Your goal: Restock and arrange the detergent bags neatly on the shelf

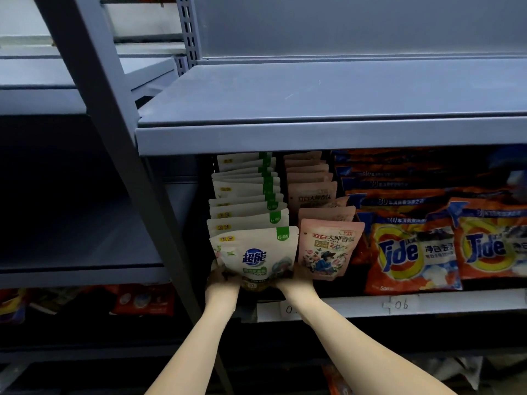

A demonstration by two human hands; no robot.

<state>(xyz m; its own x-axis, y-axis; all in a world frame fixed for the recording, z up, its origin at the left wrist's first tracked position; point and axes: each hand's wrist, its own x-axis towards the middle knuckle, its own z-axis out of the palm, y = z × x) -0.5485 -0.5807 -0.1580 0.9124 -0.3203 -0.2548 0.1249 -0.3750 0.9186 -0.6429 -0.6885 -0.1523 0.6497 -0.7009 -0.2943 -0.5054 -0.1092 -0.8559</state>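
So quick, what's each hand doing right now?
Left hand: holds the lower left corner of the front white detergent bag.
Right hand: holds the same bag at its lower right corner; the fingers are hidden behind it.

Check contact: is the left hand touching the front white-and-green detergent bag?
Touching. The head view shows the left hand wrapped against the lower left corner of the front white-and-green bag, no gap; the right hand grips the opposite corner.
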